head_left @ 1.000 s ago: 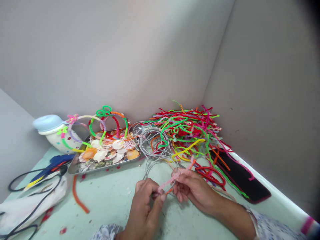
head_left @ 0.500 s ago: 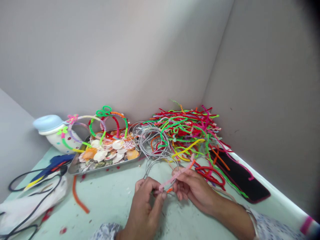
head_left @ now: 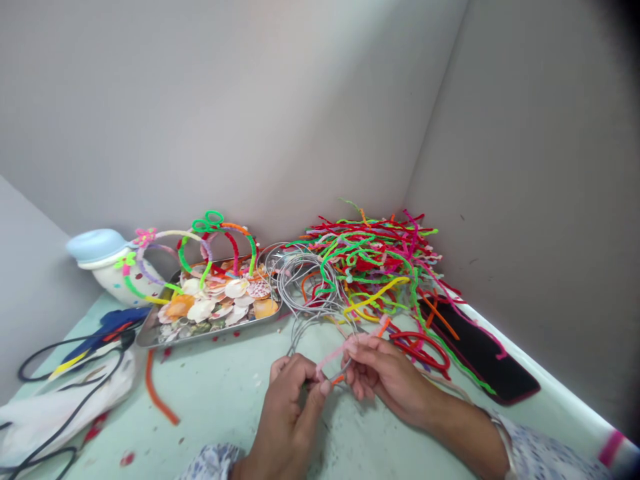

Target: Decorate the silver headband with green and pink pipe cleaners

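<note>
My left hand point(head_left: 290, 403) pinches the near end of a grey metal headband point(head_left: 310, 327) where a pale pink pipe cleaner point(head_left: 336, 353) is wound onto it. My right hand point(head_left: 383, 373) pinches the same pink pipe cleaner a little farther along, with an orange bit point(head_left: 338, 380) poking out between the two hands. Both hands are closed, low in the middle, just above the pale green table point(head_left: 225, 393).
A heap of coloured pipe cleaners point(head_left: 375, 267) fills the back corner, with bare grey headbands point(head_left: 295, 280) beside it. A metal tray of seashells point(head_left: 220, 303) and wrapped headbands point(head_left: 215, 240) stand at left. A glue gun point(head_left: 107, 327), black cord, a loose orange pipe cleaner point(head_left: 157, 393) and a black phone point(head_left: 480, 360) lie around.
My right hand has shifted the pink pipe cleaner slightly, turning it round the headband. My left hand has stayed nearly still.
</note>
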Available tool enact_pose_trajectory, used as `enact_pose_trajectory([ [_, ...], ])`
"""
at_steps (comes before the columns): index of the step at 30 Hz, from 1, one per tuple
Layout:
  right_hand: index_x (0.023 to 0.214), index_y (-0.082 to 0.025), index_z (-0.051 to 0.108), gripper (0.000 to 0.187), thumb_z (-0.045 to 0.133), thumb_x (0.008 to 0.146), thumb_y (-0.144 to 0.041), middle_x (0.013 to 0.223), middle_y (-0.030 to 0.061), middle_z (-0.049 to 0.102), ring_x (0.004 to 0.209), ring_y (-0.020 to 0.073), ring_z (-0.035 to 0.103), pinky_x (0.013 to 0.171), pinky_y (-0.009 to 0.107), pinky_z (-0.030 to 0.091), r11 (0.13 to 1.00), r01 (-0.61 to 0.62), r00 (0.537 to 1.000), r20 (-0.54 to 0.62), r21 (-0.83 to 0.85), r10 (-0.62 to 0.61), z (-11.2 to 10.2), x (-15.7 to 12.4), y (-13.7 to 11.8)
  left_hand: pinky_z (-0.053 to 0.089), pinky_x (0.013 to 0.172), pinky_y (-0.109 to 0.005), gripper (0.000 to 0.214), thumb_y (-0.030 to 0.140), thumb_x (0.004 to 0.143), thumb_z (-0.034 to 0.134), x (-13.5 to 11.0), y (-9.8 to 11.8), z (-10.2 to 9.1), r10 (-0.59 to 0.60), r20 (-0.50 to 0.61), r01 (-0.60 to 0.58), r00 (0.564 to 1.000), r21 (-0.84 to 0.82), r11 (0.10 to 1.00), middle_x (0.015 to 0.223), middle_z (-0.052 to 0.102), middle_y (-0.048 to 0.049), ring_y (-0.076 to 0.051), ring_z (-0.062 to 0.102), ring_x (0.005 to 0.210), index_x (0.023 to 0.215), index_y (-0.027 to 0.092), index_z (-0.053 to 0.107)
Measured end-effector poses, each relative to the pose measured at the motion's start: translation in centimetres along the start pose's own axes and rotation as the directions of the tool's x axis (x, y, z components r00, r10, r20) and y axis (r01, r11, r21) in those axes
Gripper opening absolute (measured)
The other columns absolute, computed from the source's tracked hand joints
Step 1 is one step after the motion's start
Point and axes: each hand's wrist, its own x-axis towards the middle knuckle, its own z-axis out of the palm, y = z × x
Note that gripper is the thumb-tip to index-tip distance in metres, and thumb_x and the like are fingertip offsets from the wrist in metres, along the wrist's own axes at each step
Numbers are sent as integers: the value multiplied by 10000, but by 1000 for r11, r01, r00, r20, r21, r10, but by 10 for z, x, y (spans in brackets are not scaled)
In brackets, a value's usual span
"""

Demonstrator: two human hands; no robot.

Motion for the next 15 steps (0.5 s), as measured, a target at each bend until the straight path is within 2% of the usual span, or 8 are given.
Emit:
enact_pose_trajectory([
  [7, 721, -118, 606, 327, 695, 777, -427, 567, 8, 652, 392, 59, 552, 386, 146, 363, 1000, -16, 1000, 8, -13, 16, -2, 2, 1, 362, 774, -318, 223, 335, 906, 483, -1, 1, -1, -59, 16, 60, 998, -37, 998, 742, 564, -8, -205, 500, 813, 747, 194, 553],
  [15, 728, -138, 566, 293, 699, 766, -396, 570, 0, 650, 398, 68, 554, 385, 157, 345, 1000, -7, 999, -45, 18, 7, -1, 1, 1, 367, 772, -322, 213, 345, 910, 488, 2, 1, 1, -86, 15, 87, 996, -28, 996, 776, 581, -19, -211, 501, 835, 775, 194, 554],
])
